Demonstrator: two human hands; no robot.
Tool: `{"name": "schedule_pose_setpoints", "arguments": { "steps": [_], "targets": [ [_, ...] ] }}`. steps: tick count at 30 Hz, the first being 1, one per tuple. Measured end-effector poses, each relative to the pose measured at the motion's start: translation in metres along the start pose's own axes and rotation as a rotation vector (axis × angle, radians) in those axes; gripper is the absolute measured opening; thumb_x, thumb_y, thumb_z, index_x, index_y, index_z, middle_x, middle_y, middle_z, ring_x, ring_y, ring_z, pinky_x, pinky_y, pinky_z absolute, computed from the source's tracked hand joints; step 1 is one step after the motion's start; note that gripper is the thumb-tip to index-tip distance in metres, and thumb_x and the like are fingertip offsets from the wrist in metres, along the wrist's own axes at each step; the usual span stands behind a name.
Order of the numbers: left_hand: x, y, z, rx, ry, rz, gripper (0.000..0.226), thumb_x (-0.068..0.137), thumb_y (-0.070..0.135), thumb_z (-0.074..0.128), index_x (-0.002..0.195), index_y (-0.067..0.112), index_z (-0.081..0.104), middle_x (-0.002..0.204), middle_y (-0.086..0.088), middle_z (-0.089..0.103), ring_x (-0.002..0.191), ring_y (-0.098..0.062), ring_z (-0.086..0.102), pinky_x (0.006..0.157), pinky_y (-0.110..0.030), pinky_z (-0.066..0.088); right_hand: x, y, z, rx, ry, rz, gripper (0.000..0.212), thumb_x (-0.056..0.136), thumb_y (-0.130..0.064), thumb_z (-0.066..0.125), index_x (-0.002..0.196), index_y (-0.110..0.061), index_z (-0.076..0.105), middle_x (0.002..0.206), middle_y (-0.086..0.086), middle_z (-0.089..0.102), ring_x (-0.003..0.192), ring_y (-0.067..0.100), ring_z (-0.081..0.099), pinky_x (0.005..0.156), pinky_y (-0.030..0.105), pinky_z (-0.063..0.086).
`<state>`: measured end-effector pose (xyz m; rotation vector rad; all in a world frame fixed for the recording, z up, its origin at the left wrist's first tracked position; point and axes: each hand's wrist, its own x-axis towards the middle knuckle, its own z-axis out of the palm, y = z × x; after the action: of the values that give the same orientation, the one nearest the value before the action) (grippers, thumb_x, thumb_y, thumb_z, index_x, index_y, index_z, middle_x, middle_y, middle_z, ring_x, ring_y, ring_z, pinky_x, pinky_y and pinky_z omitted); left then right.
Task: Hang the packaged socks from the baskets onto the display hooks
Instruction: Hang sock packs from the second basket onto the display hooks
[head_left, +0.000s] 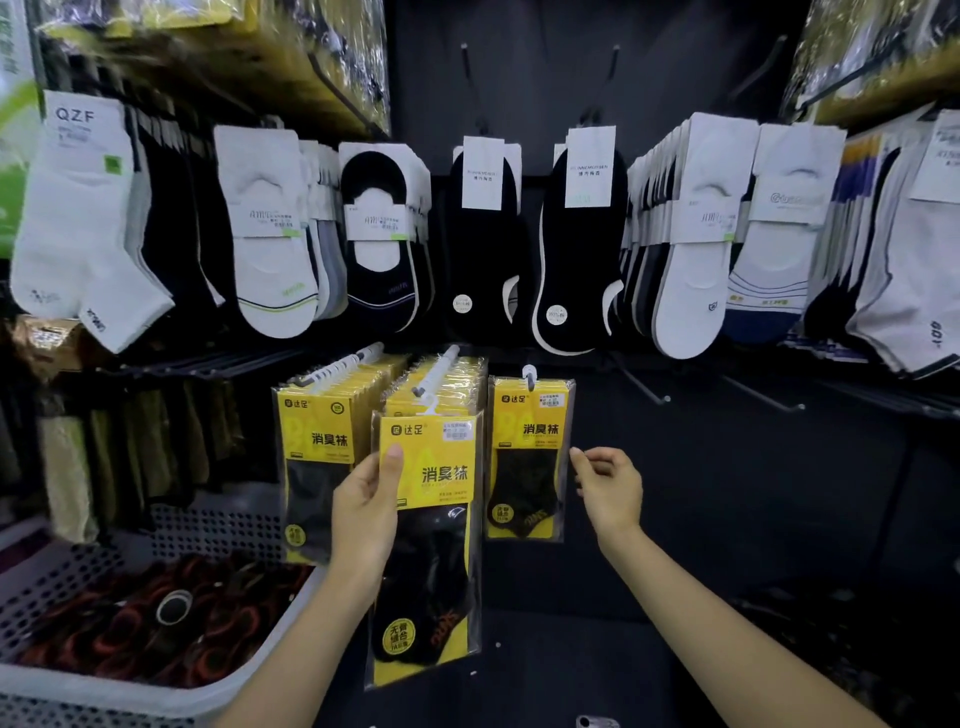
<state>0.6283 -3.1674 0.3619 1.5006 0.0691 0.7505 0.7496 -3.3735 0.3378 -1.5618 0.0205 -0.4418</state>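
Packet of socks, yellow card with black socks under clear film, is upright in front of the middle hook. The left hand pinches it by its left edge. The thumb lies flat on the yellow front and the fingers are hidden behind. Holding it at the side, just below the card's top, leaves the white hanger tab free and keeps the packet square to the hook. The tab is level with the hook's tip, directly above and to the right of the grip. I cannot tell whether it is already threaded on. A full row of matching packets fills the hook behind it, so only the tip has room.

The right hand holds nothing. Its fingers are loosely curled, with the fingertips just beside the right edge of a single hung packet on the next hook. They may be touching it, though contact is unclear. My guess is that this hand is steadying that packet or about to help with the tab.

Another full row hangs on the hook to the left. The grey basket is at lower left, near the left forearm, with dark bundles of stock in it. Bare hooks stick out further to the right.
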Motion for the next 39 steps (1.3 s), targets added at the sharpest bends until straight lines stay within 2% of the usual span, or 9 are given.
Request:
{"name": "schedule_pose_setpoints", "arguments": {
  "steps": [4,8,14,18,22,29,33,36,39],
  "targets": [
    [-0.006,0.001,0.017,-0.027,-0.066,-0.015,0.017,0.096,0.033,0.047,0.096,0.030,0.064,0.080,0.028,0.070,0.078,0.015,0.063,0.060,0.001,0.043,-0.037,-0.023,0.000,0.130,-0.313,0.013,0.019,0.094,-0.033,0.055,0.096,-0.017,0.064,0.093,0.004,0.070,0.079,0.012,0.065,0.066,0.020,0.054],
    [-0.016,0.005,0.041,-0.052,-0.134,-0.025,0.022,0.094,0.037,0.048,0.101,0.027,0.066,0.091,0.013,0.074,0.085,0.002,0.068,0.066,-0.006,0.047,-0.065,-0.038,-0.001,0.199,-0.555,-0.037,0.022,0.092,-0.030,0.057,0.108,-0.017,0.066,0.100,-0.003,0.074,0.091,0.008,0.070,0.072,0.018,0.054],
    [-0.023,0.008,0.060,-0.017,-0.277,-0.060,0.031,0.095,0.037,0.046,0.119,0.022,0.058,0.110,0.012,0.067,0.096,0.009,0.061,0.076,-0.003,0.045,-0.069,-0.043,-0.017,0.315,-0.380,-0.101,0.015,0.092,-0.014,0.060,0.106,-0.013,0.064,0.099,0.001,0.075,0.091,0.011,0.071,0.073,0.019,0.056],
    [-0.025,0.005,0.063,-0.003,-0.334,-0.123,0.032,0.098,0.036,0.041,0.127,0.026,0.053,0.121,0.005,0.064,0.115,-0.012,0.058,0.100,-0.030,0.046,-0.055,-0.046,-0.024,0.261,-0.238,-0.076,0.008,0.093,-0.017,0.059,0.099,-0.018,0.065,0.094,-0.002,0.075,0.086,0.010,0.071,0.072,0.020,0.056],
    [-0.026,-0.001,0.063,-0.016,-0.332,-0.144,0.035,0.099,0.034,0.042,0.132,0.025,0.050,0.117,0.013,0.063,0.112,-0.007,0.059,0.084,-0.017,0.049,-0.040,-0.050,-0.019,0.147,-0.247,-0.068,0.008,0.094,-0.019,0.058,0.098,-0.016,0.064,0.095,-0.002,0.074,0.087,0.010,0.070,0.079,0.026,0.055],
    [-0.008,-0.012,0.064,0.050,-0.301,-0.204,0.045,0.099,0.034,0.043,0.142,0.022,0.040,0.144,0.000,0.046,0.131,-0.016,0.043,0.113,-0.040,0.034,-0.024,-0.047,0.002,0.088,-0.261,-0.062,0.006,0.094,-0.017,0.059,0.095,-0.018,0.065,0.096,-0.002,0.073,0.090,0.011,0.069,0.079,0.025,0.054],
    [-0.001,-0.021,0.073,0.076,-0.279,-0.221,0.048,0.099,0.034,0.044,0.145,0.020,0.036,0.147,0.003,0.040,0.134,-0.012,0.038,0.109,-0.027,0.031,-0.014,-0.041,0.013,0.098,-0.226,0.066,0.005,0.093,-0.019,0.061,0.090,-0.016,0.064,0.097,0.004,0.071,0.090,0.016,0.067,0.081,0.029,0.053],
    [0.003,-0.029,0.079,0.091,-0.289,-0.207,0.037,0.099,0.032,0.045,0.136,0.030,0.045,0.125,0.018,0.047,0.107,0.018,0.047,0.087,0.000,0.034,-0.007,-0.035,0.016,0.115,-0.195,0.149,0.013,0.091,-0.024,0.063,0.092,-0.011,0.066,0.094,0.004,0.070,0.088,0.016,0.065,0.075,0.026,0.051],
    [0.006,-0.038,0.083,0.113,-0.308,-0.198,0.047,0.098,0.033,0.046,0.144,0.026,0.036,0.133,0.014,0.044,0.113,0.009,0.039,0.094,-0.011,0.031,-0.003,-0.028,0.018,0.116,-0.172,0.178,0.016,0.090,-0.029,0.065,0.091,-0.013,0.066,0.089,0.000,0.069,0.082,0.010,0.064,0.064,0.020,0.047]
  ]
}}
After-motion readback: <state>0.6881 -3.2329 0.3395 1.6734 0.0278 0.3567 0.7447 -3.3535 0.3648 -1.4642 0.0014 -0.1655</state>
